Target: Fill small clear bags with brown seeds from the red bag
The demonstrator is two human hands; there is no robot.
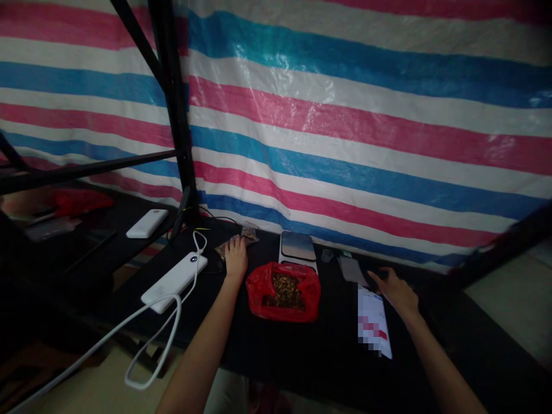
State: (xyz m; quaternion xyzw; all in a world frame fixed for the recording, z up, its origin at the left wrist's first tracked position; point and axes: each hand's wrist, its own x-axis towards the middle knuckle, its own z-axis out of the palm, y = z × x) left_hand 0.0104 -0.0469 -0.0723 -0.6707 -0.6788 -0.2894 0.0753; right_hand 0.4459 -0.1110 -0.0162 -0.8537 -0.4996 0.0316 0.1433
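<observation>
My left hand [236,257] lies with its fingers stretched over small clear packets of brown bits [249,233] at the back of the black table. My right hand [399,292] is at the right, thumb and forefinger apart, beside a small stack of clear plastic bags [351,269]. Just below those fingers lies a lit phone [374,322], its screen partly blurred out. Between my hands stands an open red plastic bag [256,290] with brown, grain-like pieces [287,290] inside. Right behind it sits a flat scale [298,246], its front edge partly hidden by the bag.
A white power bank [175,282] with a looping white cable [176,316] lies left of my forearm. On the neighbouring table are another white power bank [147,223] and a red bag [81,201]. A black metal post [179,115] and striped sheeting [345,126] stand behind.
</observation>
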